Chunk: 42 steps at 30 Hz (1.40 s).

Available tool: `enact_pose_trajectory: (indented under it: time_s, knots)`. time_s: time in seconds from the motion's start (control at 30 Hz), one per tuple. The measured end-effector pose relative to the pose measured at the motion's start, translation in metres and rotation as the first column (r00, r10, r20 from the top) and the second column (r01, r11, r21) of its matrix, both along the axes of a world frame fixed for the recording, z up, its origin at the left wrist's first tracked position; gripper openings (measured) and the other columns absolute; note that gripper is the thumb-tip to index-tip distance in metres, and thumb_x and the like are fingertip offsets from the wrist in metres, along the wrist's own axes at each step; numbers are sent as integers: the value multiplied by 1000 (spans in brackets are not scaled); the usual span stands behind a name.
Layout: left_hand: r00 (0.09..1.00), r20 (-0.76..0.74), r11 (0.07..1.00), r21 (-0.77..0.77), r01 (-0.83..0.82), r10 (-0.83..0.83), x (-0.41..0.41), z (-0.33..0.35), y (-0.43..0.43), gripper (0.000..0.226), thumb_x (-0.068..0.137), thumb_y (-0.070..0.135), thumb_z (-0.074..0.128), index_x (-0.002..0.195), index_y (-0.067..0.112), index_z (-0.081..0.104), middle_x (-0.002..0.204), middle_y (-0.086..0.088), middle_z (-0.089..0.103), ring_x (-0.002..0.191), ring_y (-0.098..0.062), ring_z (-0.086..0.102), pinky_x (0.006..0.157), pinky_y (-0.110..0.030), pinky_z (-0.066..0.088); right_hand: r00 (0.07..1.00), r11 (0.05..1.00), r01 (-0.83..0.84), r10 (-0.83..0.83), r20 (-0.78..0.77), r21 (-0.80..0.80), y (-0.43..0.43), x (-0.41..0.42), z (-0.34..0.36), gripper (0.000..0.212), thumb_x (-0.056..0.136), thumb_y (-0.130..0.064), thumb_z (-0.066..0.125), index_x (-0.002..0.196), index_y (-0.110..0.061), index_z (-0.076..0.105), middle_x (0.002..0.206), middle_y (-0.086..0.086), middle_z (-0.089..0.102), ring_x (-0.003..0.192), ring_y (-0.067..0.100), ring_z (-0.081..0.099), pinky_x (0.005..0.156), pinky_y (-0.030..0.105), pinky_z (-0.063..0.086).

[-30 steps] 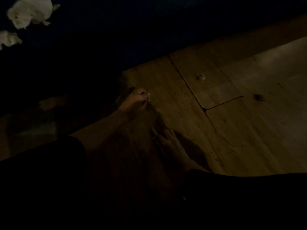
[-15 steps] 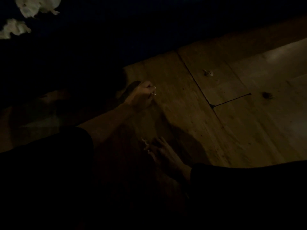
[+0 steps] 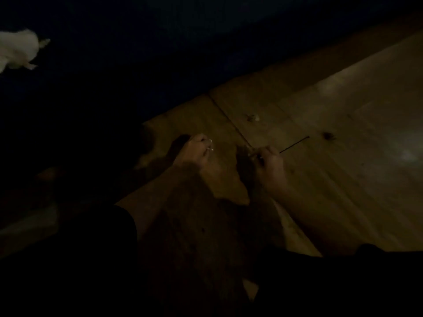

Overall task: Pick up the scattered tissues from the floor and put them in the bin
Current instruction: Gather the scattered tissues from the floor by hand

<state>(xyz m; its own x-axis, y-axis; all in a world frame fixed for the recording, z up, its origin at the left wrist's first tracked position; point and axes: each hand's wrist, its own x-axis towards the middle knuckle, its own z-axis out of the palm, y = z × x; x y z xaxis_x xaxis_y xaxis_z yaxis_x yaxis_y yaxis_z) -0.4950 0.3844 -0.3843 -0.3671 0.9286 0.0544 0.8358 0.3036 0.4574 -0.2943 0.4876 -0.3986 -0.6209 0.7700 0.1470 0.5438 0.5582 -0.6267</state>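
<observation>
The picture is very dark. A wood floor [image 3: 297, 106] is seen, lit a little on the right side. A thin dark crack [image 3: 295, 144] runs across one board, and a dark knot [image 3: 327, 136] is seen near the crack's far end.

The left hand [image 3: 196, 154] is held low over the floor with its fingers curled in. What is pinched by it, if anything, cannot be told. The right hand [image 3: 267, 161] is held just beside the crack, with its fingers bunched at the tips. Something small may be nipped there, but it is too dark to tell. The two hands are near each other but apart. Dark sleeves [image 3: 96, 248] are worn on both arms.

One white tissue [image 3: 16, 50] is seen far off at the top left edge, in the dark part, well apart from both hands. A tiny pale scrap [image 3: 253, 117] lies on the floor past the hands, touched by nothing. It may be a bit of tissue, but that cannot be told.

No bin or other holder can be made out in the dark.
</observation>
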Motion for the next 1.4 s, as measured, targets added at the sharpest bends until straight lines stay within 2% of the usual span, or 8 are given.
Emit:
enact_pose_trajectory:
  time_s: [0.23, 0.43, 0.63, 0.8, 1.03, 1.2, 1.3, 1.4]
  knots:
    - [995, 102, 984, 175, -3, -15, 37, 11, 101, 34, 87, 1, 50, 120, 7, 55, 121, -19, 55, 107, -29, 55, 94, -35, 46, 908, 909, 416, -415, -53, -3, 119, 58, 10, 12, 80, 4, 55, 88, 1, 64, 98, 21, 59, 91, 34, 57, 70, 28, 37]
    - [998, 69, 999, -46, -3, 6, 31, -10, 172, 59, 83, -1, 56, 137, 14, 37, 141, -18, 34, 125, -33, 41, 110, -42, 36, 846, 844, 529, -533, -30, -86, 160, 90, -4, 12, 83, -2, 59, 94, 0, 63, 119, 19, 51, 107, 32, 51, 84, 36, 48]
    - [995, 91, 993, -108, 44, -35, 34, -20, 187, 22, 85, -1, 53, 102, 2, 67, 108, -21, 64, 96, -31, 60, 87, -34, 52, 861, 858, 508, -503, 81, -72, 165, 81, -23, 15, 91, -6, 49, 99, -5, 62, 109, 12, 57, 101, 28, 46, 77, 34, 38]
    - [997, 4, 987, -141, 72, -72, 47, -13, 179, 19, 89, 5, 49, 83, -1, 66, 94, -21, 66, 77, -22, 56, 67, -28, 46, 877, 878, 479, -477, 60, -26, 157, 78, -19, 14, 91, -3, 46, 92, -4, 60, 105, 15, 58, 88, 18, 35, 72, 30, 28]
    - [977, -130, 972, -186, 144, -170, 5, 52, 156, 23, 89, 9, 48, 91, -3, 68, 101, -22, 66, 87, -28, 59, 84, -42, 51, 958, 950, 275, -284, -42, -148, 138, 11, 18, 9, 84, -3, 59, 85, -7, 66, 91, 12, 68, 89, 28, 60, 76, 41, 51]
    - [944, -303, 989, -108, 106, -134, -75, 134, 115, 20, 83, 4, 54, 94, 2, 70, 102, -22, 66, 96, -37, 60, 85, -43, 48, 983, 971, 132, -155, -99, -201, 117, -48, 58, 17, 88, -4, 56, 101, -3, 67, 97, 13, 70, 79, 16, 59, 66, 25, 44]
    - [918, -386, 992, -123, 43, -87, -128, 189, 71, 19, 83, 4, 56, 96, 4, 70, 103, -19, 67, 97, -34, 60, 86, -40, 46, 989, 988, -33, 10, -147, -152, 98, -93, 92, 10, 86, -10, 62, 86, -3, 69, 93, 10, 71, 84, 19, 64, 68, 24, 50]
    - [896, -444, 991, -120, -60, 0, -183, 243, 6, 18, 82, 7, 57, 95, 7, 70, 99, -15, 68, 92, -30, 61, 83, -38, 47, 962, 965, -244, 229, -148, -97, 67, -151, 143, 7, 84, -9, 64, 80, -6, 69, 86, 4, 70, 79, 10, 61, 57, 2, 42]
